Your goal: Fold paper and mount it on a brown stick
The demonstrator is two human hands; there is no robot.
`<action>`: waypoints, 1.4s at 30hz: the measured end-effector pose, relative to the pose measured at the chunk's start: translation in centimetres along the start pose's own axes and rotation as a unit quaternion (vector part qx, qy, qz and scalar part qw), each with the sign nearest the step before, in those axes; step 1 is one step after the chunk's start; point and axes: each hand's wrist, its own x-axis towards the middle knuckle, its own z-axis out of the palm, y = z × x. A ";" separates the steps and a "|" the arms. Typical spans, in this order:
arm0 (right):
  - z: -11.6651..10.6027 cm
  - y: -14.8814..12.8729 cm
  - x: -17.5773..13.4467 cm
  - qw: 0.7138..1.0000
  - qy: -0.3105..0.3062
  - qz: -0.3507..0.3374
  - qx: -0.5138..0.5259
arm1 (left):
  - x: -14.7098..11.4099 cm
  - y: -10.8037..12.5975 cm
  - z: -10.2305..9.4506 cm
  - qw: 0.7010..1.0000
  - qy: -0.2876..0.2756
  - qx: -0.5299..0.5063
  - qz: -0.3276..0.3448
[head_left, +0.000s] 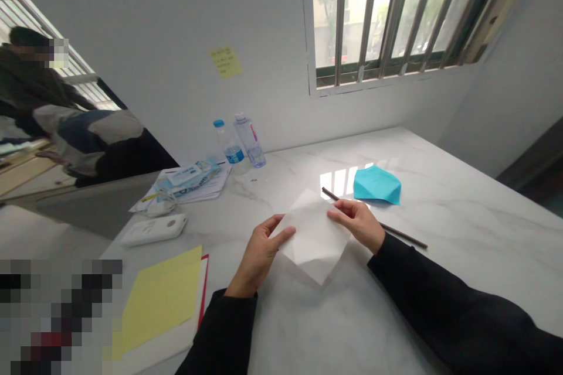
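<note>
A square sheet of white paper [313,240] with faint creases is held between both hands, tilted above the marble-patterned table. My left hand [265,246] pinches its left corner, thumb on top. My right hand [358,221] grips the upper right edge between thumb and fingers. Beneath my right hand and wrist runs a thin dark stick [403,235], its middle hidden. Beyond that hand lies a folded turquoise sheet [377,185].
Yellow paper [162,296] tops a stack at left. A white device [155,229], a wipes packet [189,179] on papers, and two bottles [229,149] stand behind it. A barred window [382,17] is above. Another person [30,82] is at far left.
</note>
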 end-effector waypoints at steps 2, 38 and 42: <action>-0.1 -0.1 0.0 1.000 -0.003 0.000 -0.014 | 0.1 0.0 -0.1 1.000 0.016 0.009 0.009; -0.3 0.1 -1.6 0.865 -0.056 -0.214 -0.450 | -2.9 -1.2 -0.7 0.793 -0.180 0.540 0.218; -0.3 0.3 -1.6 0.886 -0.063 -0.165 -0.428 | -3.6 -0.2 -0.6 0.801 -0.239 0.515 0.187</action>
